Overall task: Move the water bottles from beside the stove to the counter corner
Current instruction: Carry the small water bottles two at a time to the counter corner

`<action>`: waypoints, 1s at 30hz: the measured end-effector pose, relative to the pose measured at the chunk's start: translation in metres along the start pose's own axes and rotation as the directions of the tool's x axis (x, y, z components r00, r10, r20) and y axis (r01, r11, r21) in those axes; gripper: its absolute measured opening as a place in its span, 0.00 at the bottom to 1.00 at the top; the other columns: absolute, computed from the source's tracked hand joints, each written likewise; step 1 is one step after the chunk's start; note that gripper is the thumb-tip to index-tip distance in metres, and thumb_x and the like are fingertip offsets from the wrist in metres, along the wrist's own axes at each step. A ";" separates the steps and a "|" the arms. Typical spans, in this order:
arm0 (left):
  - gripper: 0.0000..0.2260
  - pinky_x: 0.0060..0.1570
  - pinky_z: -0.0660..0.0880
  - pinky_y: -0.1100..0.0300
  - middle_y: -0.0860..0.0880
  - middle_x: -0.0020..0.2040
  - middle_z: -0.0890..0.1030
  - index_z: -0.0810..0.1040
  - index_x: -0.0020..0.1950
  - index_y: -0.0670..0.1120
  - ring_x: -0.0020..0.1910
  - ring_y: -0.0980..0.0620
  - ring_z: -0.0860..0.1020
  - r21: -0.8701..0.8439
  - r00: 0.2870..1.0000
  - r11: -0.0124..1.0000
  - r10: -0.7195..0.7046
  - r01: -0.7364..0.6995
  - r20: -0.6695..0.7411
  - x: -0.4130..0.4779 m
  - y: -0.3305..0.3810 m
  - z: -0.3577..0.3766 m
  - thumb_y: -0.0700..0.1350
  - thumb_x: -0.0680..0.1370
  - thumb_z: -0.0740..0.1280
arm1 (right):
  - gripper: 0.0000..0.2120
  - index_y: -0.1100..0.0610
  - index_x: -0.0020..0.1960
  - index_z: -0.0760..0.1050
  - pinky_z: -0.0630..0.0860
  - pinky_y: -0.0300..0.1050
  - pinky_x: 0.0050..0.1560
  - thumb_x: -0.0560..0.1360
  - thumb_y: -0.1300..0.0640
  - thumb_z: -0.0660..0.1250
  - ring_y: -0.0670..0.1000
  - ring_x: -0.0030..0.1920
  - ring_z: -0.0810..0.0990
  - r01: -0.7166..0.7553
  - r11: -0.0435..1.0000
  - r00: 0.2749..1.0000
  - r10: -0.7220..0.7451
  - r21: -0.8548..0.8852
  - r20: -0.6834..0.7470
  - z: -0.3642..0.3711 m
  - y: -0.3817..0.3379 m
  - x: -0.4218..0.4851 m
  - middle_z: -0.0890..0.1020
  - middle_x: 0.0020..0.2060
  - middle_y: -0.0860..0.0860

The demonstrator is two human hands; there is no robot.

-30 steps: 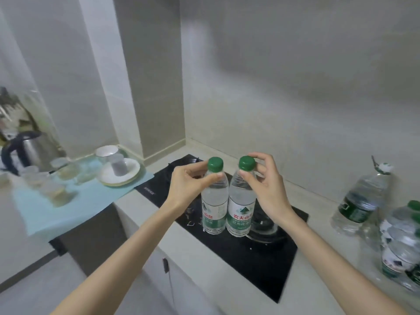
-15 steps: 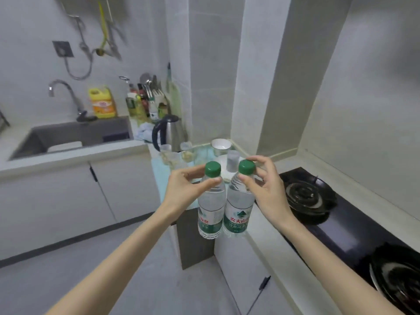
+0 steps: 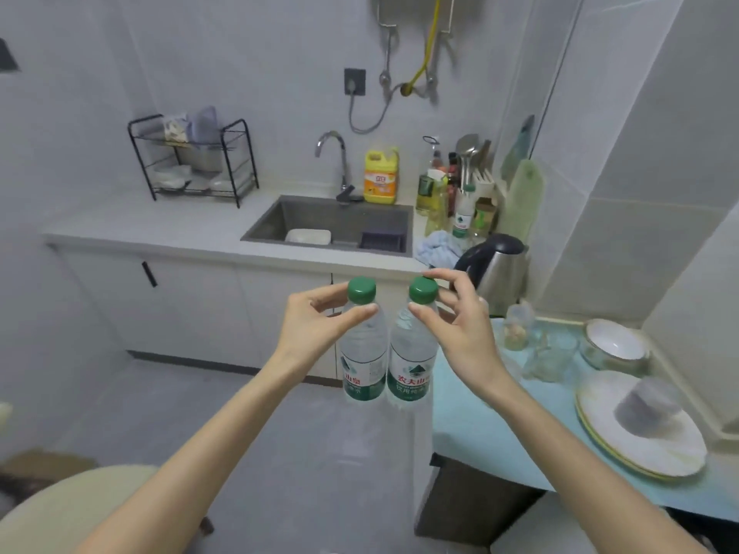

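I hold two clear water bottles with green caps upright in mid-air, side by side over the grey floor. My left hand (image 3: 316,325) pinches the neck of the left bottle (image 3: 362,353) just under its cap. My right hand (image 3: 460,325) pinches the neck of the right bottle (image 3: 412,357) the same way. Both bottles hang in front of the white cabinets, short of the grey counter (image 3: 160,229) with the sink (image 3: 332,225). The stove is out of view.
A black dish rack (image 3: 196,161) stands at the counter's back left. Beside the sink are a yellow detergent jug (image 3: 380,177), several bottles and a steel kettle (image 3: 500,269). At right, a table with a blue cloth (image 3: 480,425) bears glasses, a bowl (image 3: 616,345) and plates (image 3: 640,429).
The view has swung left from the stove to the sink counter. Both hands still carry the bottles by their necks, now over the floor instead of the hob.
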State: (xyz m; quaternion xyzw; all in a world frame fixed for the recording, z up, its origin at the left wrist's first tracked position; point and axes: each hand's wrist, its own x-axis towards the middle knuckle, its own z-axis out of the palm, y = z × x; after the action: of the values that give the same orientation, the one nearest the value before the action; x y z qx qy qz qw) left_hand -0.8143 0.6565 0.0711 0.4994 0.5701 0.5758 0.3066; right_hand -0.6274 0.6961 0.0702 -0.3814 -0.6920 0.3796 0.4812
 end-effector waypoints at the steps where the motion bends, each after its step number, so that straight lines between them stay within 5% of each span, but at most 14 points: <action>1: 0.17 0.50 0.76 0.72 0.53 0.51 0.84 0.83 0.54 0.47 0.52 0.58 0.81 0.007 0.999 1.000 -0.007 0.007 -0.035 0.012 -0.003 -0.008 0.43 0.66 0.78 | 0.17 0.50 0.59 0.71 0.74 0.57 0.62 0.74 0.60 0.71 0.44 0.56 0.80 0.013 1.000 0.999 -0.013 0.012 0.029 0.010 0.004 0.018 0.82 0.51 0.44; 8: 0.17 0.47 0.74 0.75 0.54 0.50 0.84 0.83 0.54 0.48 0.52 0.59 0.81 0.046 0.963 0.997 -0.046 0.060 -0.264 0.091 -0.030 -0.077 0.44 0.66 0.78 | 0.16 0.52 0.59 0.70 0.75 0.44 0.60 0.74 0.62 0.70 0.38 0.53 0.80 0.070 0.993 0.977 -0.089 0.100 0.194 0.096 0.020 0.133 0.81 0.45 0.34; 14: 0.14 0.52 0.73 0.68 0.57 0.48 0.84 0.83 0.51 0.52 0.50 0.61 0.80 0.063 0.919 0.990 -0.091 0.124 -0.384 0.153 -0.073 -0.143 0.44 0.66 0.78 | 0.17 0.45 0.56 0.70 0.73 0.54 0.65 0.74 0.62 0.70 0.40 0.56 0.79 0.043 0.989 0.955 -0.083 0.144 0.285 0.186 0.043 0.210 0.80 0.47 0.31; 21: 0.16 0.53 0.74 0.69 0.54 0.51 0.84 0.84 0.54 0.48 0.53 0.59 0.80 0.092 0.903 0.980 -0.125 0.177 -0.411 0.252 -0.141 -0.239 0.45 0.67 0.78 | 0.16 0.48 0.57 0.72 0.74 0.54 0.64 0.74 0.62 0.71 0.42 0.57 0.80 -0.009 0.978 0.944 -0.059 0.206 0.324 0.311 0.078 0.301 0.83 0.47 0.41; 26: 0.19 0.53 0.73 0.73 0.53 0.56 0.83 0.82 0.58 0.46 0.57 0.58 0.79 0.112 0.922 0.979 -0.119 0.170 -0.368 0.333 -0.179 -0.305 0.45 0.68 0.77 | 0.17 0.54 0.59 0.71 0.75 0.53 0.62 0.73 0.63 0.71 0.42 0.58 0.79 -0.007 0.984 0.926 -0.061 0.180 0.372 0.393 0.095 0.373 0.82 0.49 0.39; 30: 0.20 0.51 0.70 0.80 0.52 0.57 0.82 0.81 0.60 0.45 0.56 0.59 0.78 0.128 0.917 0.977 -0.108 0.169 -0.384 0.398 -0.208 -0.355 0.45 0.69 0.76 | 0.18 0.47 0.57 0.71 0.73 0.54 0.65 0.73 0.61 0.71 0.43 0.61 0.77 -0.036 0.990 0.905 -0.026 0.139 0.424 0.455 0.114 0.431 0.81 0.49 0.34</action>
State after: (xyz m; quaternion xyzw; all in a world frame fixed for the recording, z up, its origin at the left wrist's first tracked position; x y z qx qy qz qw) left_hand -1.3118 0.9330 0.0135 0.3614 0.6961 0.5901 0.1914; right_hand -1.1491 1.0566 0.0174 -0.2557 -0.7501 0.5035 0.3441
